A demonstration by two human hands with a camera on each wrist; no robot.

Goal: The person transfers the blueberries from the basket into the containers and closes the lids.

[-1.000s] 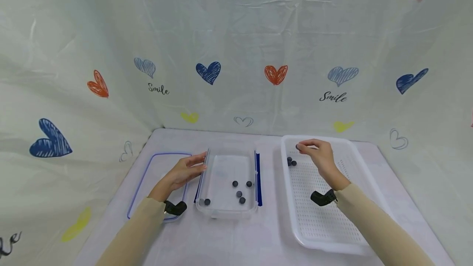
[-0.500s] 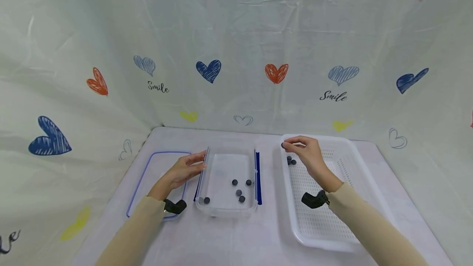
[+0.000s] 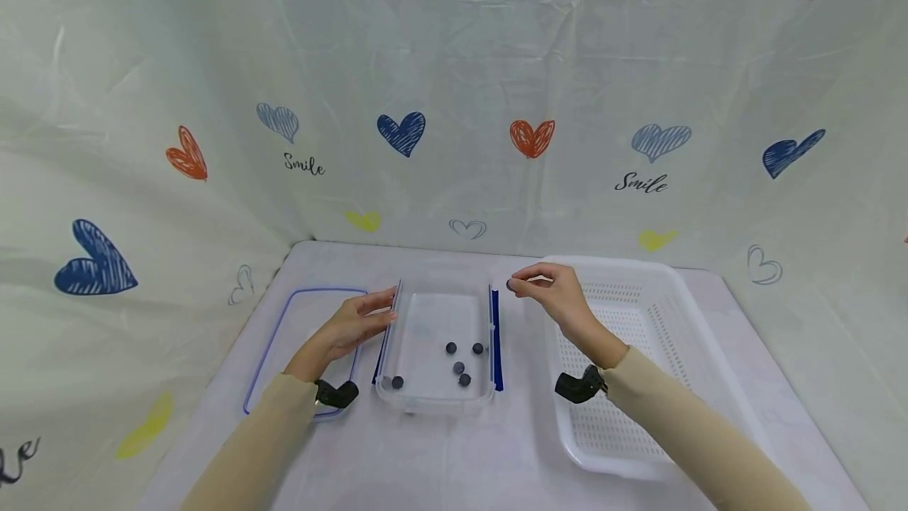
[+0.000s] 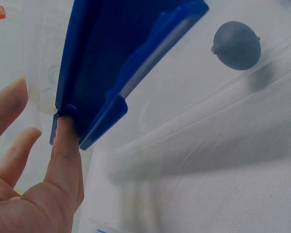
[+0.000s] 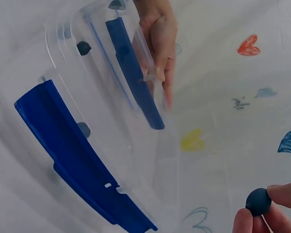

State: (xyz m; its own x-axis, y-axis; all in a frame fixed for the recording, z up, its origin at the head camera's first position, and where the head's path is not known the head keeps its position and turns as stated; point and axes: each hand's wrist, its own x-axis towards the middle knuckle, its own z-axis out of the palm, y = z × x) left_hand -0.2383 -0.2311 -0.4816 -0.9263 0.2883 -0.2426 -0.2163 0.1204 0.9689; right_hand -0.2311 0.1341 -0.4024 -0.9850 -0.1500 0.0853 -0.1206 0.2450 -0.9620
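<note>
My right hand (image 3: pixel 556 298) pinches a small dark ball (image 5: pixel 258 201) between thumb and fingertips, above the gap between the clear box and the white basket. The clear plastic box (image 3: pixel 434 402) has blue side latches and holds several similar dark balls (image 3: pixel 451 348). At the box's left wall, my left hand (image 3: pixel 351 327) touches the side with fairly straight fingers. In the left wrist view, a finger (image 4: pixel 65 150) lies against the end of a blue latch (image 4: pixel 94 63). Through the clear wall, the right wrist view shows the left hand (image 5: pixel 160 41) too.
A perforated white basket (image 3: pixel 578 456) stands on the right, partly covered by my right hand and arm. Left of the box lies a clear lid with a blue rim (image 3: pixel 264 353), partly under my left arm. A heart-print curtain (image 3: pixel 464 61) hangs behind the table.
My right hand has moved left with the dark ball, from over the basket to beyond its left rim. The balls in the basket's left corner are now hidden. The left hand stays put.
</note>
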